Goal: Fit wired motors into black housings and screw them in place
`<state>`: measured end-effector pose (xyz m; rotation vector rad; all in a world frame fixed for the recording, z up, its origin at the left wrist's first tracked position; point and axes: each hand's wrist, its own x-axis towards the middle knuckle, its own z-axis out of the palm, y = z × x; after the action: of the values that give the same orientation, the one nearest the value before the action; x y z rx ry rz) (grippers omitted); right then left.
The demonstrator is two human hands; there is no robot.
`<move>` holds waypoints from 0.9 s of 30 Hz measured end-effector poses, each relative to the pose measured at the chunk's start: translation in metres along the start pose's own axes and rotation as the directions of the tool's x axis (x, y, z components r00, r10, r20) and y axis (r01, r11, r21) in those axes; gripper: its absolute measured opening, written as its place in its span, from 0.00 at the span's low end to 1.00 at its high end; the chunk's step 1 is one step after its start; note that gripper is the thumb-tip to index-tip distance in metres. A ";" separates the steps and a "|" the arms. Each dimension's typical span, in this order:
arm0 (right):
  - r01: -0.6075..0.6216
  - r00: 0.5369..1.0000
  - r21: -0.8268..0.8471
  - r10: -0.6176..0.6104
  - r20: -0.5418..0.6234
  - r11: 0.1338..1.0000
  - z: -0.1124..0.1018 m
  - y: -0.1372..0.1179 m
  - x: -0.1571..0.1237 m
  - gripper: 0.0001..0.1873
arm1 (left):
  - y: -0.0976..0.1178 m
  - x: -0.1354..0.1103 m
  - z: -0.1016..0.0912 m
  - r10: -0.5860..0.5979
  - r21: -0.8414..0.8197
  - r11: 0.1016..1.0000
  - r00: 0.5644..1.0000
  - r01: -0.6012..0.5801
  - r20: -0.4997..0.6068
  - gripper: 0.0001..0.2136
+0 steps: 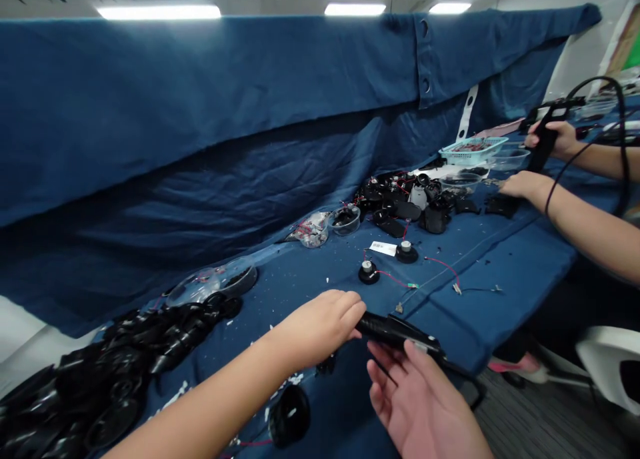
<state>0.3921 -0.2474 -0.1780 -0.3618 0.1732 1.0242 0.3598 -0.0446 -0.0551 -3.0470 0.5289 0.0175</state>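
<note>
My left hand (325,326) is closed round the left end of a long black handheld tool (395,329), whose exact kind I cannot make out. A black cable trails from its right end. Just below the tool, my right hand (415,392) is turned palm up with its fingers apart. Its thumb tip overlaps the tool's lower edge; whether it bears any weight is unclear. Beyond them lie two small round black parts, a nearer motor unit (369,272) and a farther motor unit (407,251), each with a silver motor and red wire. A black cup-shaped housing (290,416) lies below my left forearm.
Black plastic parts are heaped at left (115,372) and at the back (410,202). Clear bowls (345,219) and a light-blue basket (473,151) stand along the blue cloth wall. At right, a co-worker's hands (555,139) hold a black corded tool. A white chair (607,362) stands beside the table.
</note>
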 end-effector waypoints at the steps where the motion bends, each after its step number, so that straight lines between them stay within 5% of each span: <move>1: 0.054 0.998 0.014 -0.054 0.014 0.998 0.006 -0.004 -0.002 0.23 | 0.009 -0.002 -0.007 0.005 -0.009 1.000 1.000 -0.005 -0.015 0.12; 6: 0.434 0.898 0.001 -0.432 -0.079 0.901 0.031 -0.019 -0.002 0.16 | 0.047 -0.013 -0.037 -0.029 -0.119 0.993 0.996 0.019 -0.089 0.15; 9: 0.440 0.888 0.061 -0.425 -0.175 0.896 0.040 -0.023 0.006 0.13 | 0.050 -0.029 -0.045 -0.217 -0.193 0.963 0.964 0.187 -0.151 0.13; 11: 0.402 0.902 0.110 -0.373 -0.218 0.909 0.042 -0.025 0.012 0.13 | 0.041 -0.044 -0.045 -0.397 -0.217 0.908 0.903 0.359 -0.166 0.13; 14: 0.403 0.899 0.148 -0.361 -0.247 0.903 0.044 -0.029 0.016 0.12 | 0.019 -0.067 -0.031 -0.548 -0.219 0.824 0.834 0.523 -0.069 0.14; 19: 0.410 0.886 0.146 -0.354 -0.299 0.901 0.047 -0.033 0.015 0.16 | -0.008 -0.087 0.007 -0.479 -0.221 0.832 0.860 0.509 0.176 0.02; 27: 0.413 0.880 0.120 -0.362 -0.309 0.903 0.048 -0.032 0.015 0.18 | -0.014 -0.084 0.026 -0.421 -0.229 0.854 0.879 0.467 0.224 0.06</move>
<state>0.4259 -0.2326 -0.1316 -0.3552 0.4300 0.5475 0.2859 -0.0016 -0.0784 -3.3121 -0.2239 0.3540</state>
